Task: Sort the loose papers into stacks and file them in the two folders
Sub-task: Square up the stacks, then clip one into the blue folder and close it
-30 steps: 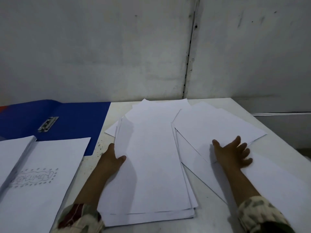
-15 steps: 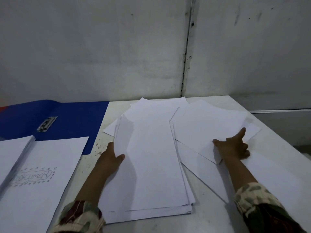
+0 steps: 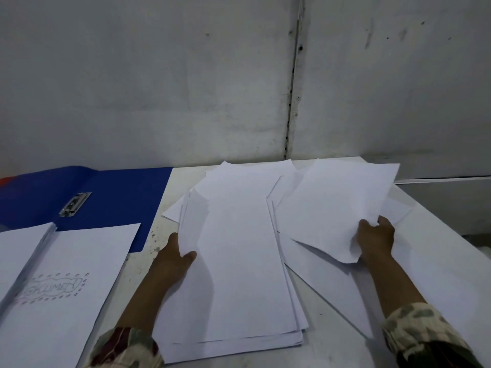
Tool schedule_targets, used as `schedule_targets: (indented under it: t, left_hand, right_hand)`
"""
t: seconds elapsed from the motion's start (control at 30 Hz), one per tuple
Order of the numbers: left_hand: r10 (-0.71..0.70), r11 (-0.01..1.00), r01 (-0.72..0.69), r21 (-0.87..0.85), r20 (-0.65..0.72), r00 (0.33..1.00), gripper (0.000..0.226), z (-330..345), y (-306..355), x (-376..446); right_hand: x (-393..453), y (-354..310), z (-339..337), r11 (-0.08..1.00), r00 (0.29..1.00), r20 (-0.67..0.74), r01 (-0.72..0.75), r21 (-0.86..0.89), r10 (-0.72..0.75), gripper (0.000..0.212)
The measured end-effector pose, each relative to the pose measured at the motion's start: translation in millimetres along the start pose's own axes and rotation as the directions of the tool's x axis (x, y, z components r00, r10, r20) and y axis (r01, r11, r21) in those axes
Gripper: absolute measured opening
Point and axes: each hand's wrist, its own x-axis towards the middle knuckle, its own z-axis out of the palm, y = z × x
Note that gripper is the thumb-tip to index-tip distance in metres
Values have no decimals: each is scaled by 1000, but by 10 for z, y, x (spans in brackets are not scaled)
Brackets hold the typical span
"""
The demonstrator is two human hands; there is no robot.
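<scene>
While the left hand [image 3: 175, 257] holds the stack [image 3: 233, 264] and the right hand [image 3: 376, 241] pinches a sheet [image 3: 334, 205] at 2 o'clock, the blue folder [image 3: 106, 197] at 10 o'clock lies empty, so filing remains.

My left hand [image 3: 174, 257] sits at about eight o'clock from centre, forearm running up from the lower edge, thumb curled over the top and the fingers tucked out of my sight. My right hand [image 3: 374, 241] is out at four o'clock, wrist raised a little, fingers curled and pinching, thumb pointing toward twelve. Both forearms are bare above patterned cuffs, angled inward, well apart from each other.
</scene>
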Motion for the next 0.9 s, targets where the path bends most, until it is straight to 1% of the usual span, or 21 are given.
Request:
schedule_targets:
  t: [0.1,0.17,0.23,0.3,0.37,0.47,0.57,0.67,0.77,0.9]
  left_hand:
    - [-4,1000,4,1,-6,1000,64,-3,2,-10]
    - [-8,1000,8,7,-9,1000,65,-8,-5,-16]
    - [-6,1000,6,2,-6,1000,64,-12,-3,-26]
    - [-4,1000,4,-13,-2,1000,59,-17,11,-44]
    - [-1,1000,1,-17,1,1000,58,-16,23,-54]
    - [-2,1000,2,-13,5,1000,59,-14,21,-54]
    - [-6,1000,6,1,5,1000,58,-18,31,-54]
    - [-9,1000,9,24,-3,1000,57,-17,42,-63]
    - [-30,999,30,31,2,1000,57,-7,25,-41]
    - [-49,998,49,35,8,999,56,2,-11,11]
  right_hand:
    - [12,69,-68,989,997,-33,-70,129,75,39]
    - [-8,93,-100,975,992,-38,-107,194,117,39]
    - [-47,91,-119,973,992,-28,-115,201,123,43]
    - [-114,65,-116,978,995,4,-95,185,96,44]
    - [-178,59,-102,990,997,54,-54,132,47,41]
    - [-292,85,-53,999,986,159,44,-10,-42,39]
    - [-445,100,30,982,952,288,143,-120,-103,48]
    - [-598,55,104,927,897,396,302,-224,-197,47]
    - [-726,3,152,905,843,501,353,-235,-199,57]
    - [-861,-13,201,851,766,623,426,-308,-158,59]
